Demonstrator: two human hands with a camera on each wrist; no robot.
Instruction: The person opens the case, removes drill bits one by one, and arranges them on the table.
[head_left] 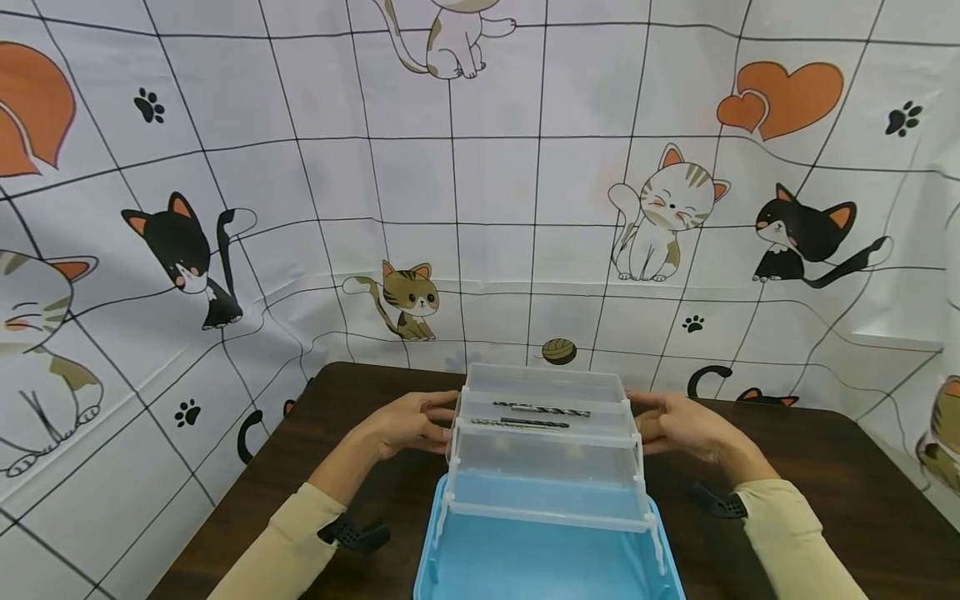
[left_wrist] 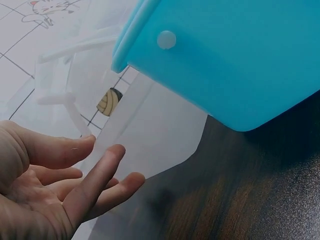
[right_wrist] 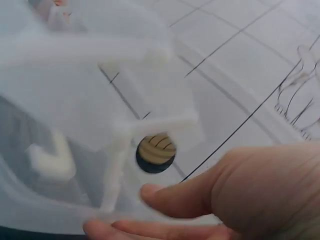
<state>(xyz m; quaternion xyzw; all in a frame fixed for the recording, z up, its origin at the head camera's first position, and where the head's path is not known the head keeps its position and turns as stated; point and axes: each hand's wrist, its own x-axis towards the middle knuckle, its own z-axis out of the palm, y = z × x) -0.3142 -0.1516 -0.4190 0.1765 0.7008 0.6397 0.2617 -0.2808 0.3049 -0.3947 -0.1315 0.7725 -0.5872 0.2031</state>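
A light blue box (head_left: 540, 558) stands on the table, its translucent fold-out trays (head_left: 547, 467) and lid (head_left: 543, 381) spread toward the wall. Several metal drill bits (head_left: 551, 410) lie across one tray. At the left side of the trays is my left hand (head_left: 416, 423), thumb and fingers apart with nothing between them in the left wrist view. My right hand (head_left: 681, 427) stands at the opposite side, its thumb (right_wrist: 175, 200) and fingers loosely extended beside the clear plastic. Whether its fingertips touch the plastic, I cannot tell.
The dark brown wooden table (head_left: 750, 533) extends to both sides of the box. Behind it hangs a white gridded sheet (head_left: 495, 183) printed with cats, hearts and paw marks. Black straps (head_left: 352, 533) with wrist mounts sit on both wrists.
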